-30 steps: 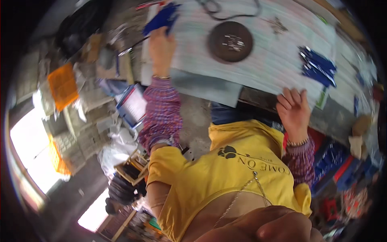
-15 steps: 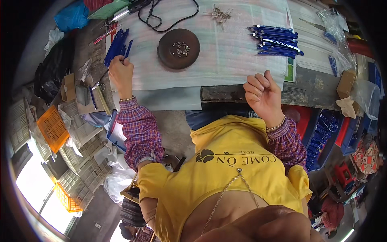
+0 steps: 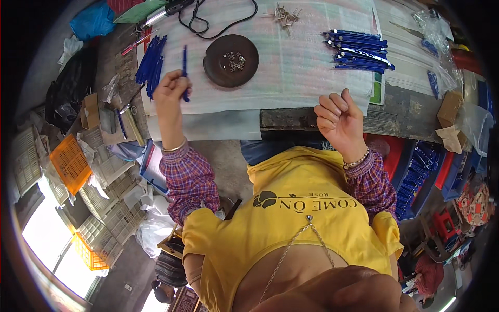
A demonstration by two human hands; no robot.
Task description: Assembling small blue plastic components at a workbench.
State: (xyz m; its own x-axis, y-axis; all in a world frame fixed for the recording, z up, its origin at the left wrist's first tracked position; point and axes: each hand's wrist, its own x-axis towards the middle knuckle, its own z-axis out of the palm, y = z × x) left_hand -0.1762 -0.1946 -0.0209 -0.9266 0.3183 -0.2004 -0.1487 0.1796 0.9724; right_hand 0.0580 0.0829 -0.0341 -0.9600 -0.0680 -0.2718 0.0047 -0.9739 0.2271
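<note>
A slim blue stick-like piece (image 3: 185, 60) stands nearly upright in the view, pinched by my left hand (image 3: 172, 93) above the table's left part. Just left of that hand lies a loose bundle of similar blue pieces (image 3: 149, 65). My right hand (image 3: 340, 119) hovers by the table's front edge, palm up with fingers curled in; whether anything small is inside cannot be seen. Between the hands, farther back, a round dark dish (image 3: 214, 70) holds small shiny metal parts (image 3: 235, 61). Beyond my right hand, more blue pieces with round light ends (image 3: 358, 51) lie stacked side by side.
A white foam sheet (image 3: 301, 67) covers the worktable. At the back lie a corded tool (image 3: 161, 16), its black cable (image 3: 208, 36) and a heap of thin metal pins (image 3: 284, 18). A blue bin (image 3: 416, 177) of blue pieces stands low right; plastic crates are at left.
My left hand has moved right and slightly down from the left bundle, with one blue piece now lifted in its fingers. My right hand has stayed nearly still.
</note>
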